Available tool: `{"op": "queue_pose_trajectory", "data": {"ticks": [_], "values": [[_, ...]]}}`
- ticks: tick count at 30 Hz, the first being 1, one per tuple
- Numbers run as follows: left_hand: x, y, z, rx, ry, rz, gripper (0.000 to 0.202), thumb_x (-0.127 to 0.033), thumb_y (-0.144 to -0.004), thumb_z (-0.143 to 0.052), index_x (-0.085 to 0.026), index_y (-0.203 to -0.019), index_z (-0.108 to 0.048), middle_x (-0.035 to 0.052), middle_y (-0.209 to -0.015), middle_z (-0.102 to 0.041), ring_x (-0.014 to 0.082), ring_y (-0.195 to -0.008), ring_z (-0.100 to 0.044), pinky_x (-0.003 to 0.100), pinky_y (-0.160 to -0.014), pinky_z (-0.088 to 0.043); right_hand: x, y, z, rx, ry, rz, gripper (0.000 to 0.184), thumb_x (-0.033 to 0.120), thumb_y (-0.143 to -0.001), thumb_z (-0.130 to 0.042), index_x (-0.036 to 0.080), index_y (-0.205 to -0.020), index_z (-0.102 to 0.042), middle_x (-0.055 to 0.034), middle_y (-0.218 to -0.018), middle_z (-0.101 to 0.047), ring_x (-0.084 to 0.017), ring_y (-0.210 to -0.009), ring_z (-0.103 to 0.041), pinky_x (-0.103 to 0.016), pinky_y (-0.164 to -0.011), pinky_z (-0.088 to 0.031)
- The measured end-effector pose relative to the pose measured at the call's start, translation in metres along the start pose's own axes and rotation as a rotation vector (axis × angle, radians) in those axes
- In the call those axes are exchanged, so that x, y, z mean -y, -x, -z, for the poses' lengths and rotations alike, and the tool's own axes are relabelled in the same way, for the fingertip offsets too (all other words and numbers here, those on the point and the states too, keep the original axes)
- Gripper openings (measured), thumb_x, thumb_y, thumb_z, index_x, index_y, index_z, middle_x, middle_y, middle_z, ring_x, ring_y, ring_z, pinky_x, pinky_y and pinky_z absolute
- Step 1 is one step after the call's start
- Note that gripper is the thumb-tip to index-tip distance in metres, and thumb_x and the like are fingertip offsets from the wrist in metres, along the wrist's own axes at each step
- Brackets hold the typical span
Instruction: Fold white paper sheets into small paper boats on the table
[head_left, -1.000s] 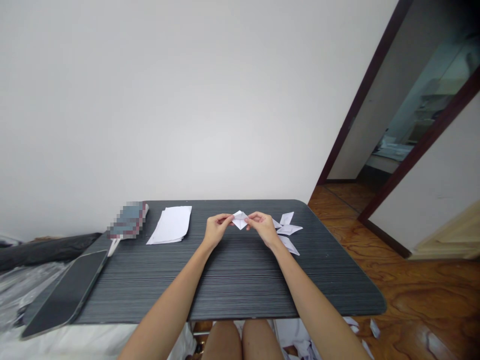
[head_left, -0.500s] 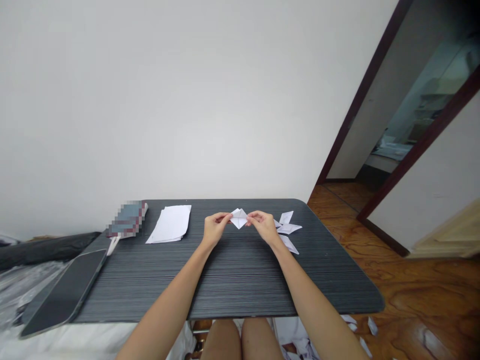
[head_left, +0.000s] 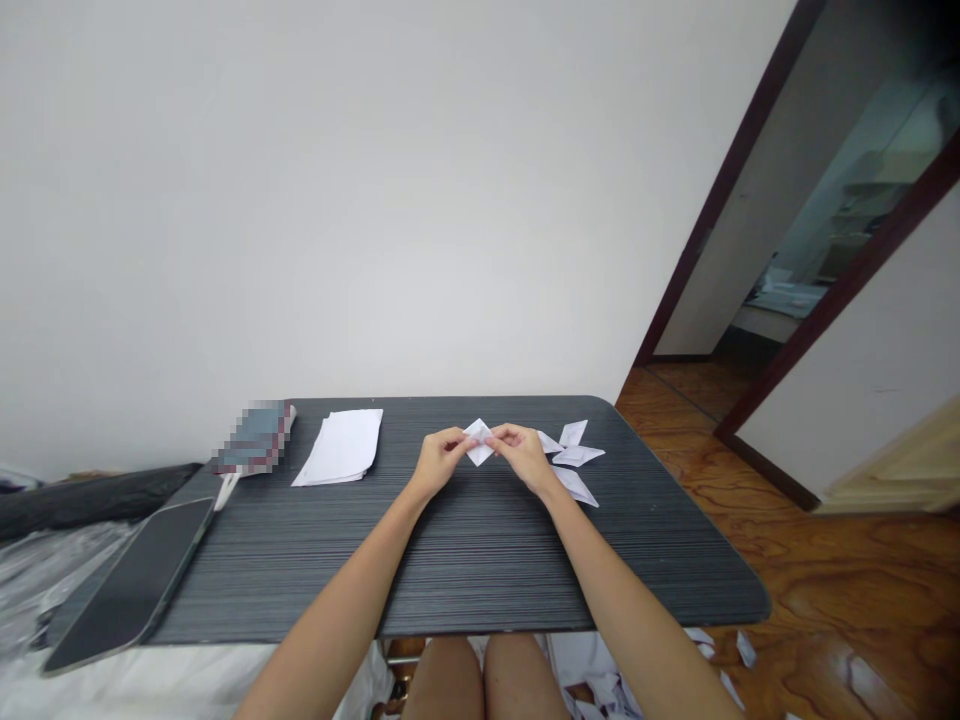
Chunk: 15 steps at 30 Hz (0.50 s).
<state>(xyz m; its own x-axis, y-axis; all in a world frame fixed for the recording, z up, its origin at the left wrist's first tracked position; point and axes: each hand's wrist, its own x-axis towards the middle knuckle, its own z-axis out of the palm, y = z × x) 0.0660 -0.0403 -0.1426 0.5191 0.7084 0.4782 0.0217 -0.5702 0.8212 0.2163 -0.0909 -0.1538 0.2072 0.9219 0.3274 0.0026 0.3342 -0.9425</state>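
Observation:
A small folded white paper (head_left: pixel 479 454), diamond-shaped, is held above the dark table between both hands. My left hand (head_left: pixel 441 456) pinches its left side with thumb and fingers. On the right side my right hand (head_left: pixel 523 453) grips it the same way, thumb lying over the paper's middle. Several folded paper pieces (head_left: pixel 577 456) with pointed ends lie just right of my right hand. A stack of white paper sheets (head_left: pixel 341 447) rests to the left of my left hand.
The dark striped table (head_left: pixel 480 580) stands against a white wall. At its left are a tablet-like flat dark device (head_left: pixel 135 580) and a blurred-out object (head_left: pixel 255 440). Paper scraps (head_left: pixel 745 648) lie on the wooden floor at right, near a doorway.
Both hands have drawn closer together on the folded paper, and the thumbs have moved inward onto its middle. The paper now looks like a narrower diamond.

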Motion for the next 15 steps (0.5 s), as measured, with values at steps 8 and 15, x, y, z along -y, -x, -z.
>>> {"op": "queue_pose_trajectory", "data": {"ticks": [8,15], "values": [[0.0019,0.0007,-0.0071,-0.052,0.202,0.151,0.030,-0.036,-0.072,-0.054,-0.009,-0.077,-0.066,0.0046,-0.063,-0.064,0.0135,-0.054,-0.055,0.024,-0.054,-0.045,-0.0016,0.0003,-0.0032,-0.092,-0.077,-0.042,0.025,0.033,-0.055,-0.069,0.016,-0.055,-0.050,-0.0004,-0.063,-0.059,-0.010,-0.055,-0.051,-0.023,-0.051,-0.039],[0.0028,0.0013,-0.0088,-0.013,0.280,0.151,0.040,-0.033,-0.071,-0.055,-0.010,-0.105,-0.058,0.0081,-0.084,-0.066,0.0146,-0.061,-0.058,0.026,-0.058,-0.048,0.0059,0.0032,-0.0008,-0.037,-0.057,-0.079,0.022,0.034,-0.056,-0.068,0.016,-0.061,-0.056,0.0015,-0.056,-0.057,-0.009,-0.048,-0.048,-0.023,-0.048,-0.038]]}}
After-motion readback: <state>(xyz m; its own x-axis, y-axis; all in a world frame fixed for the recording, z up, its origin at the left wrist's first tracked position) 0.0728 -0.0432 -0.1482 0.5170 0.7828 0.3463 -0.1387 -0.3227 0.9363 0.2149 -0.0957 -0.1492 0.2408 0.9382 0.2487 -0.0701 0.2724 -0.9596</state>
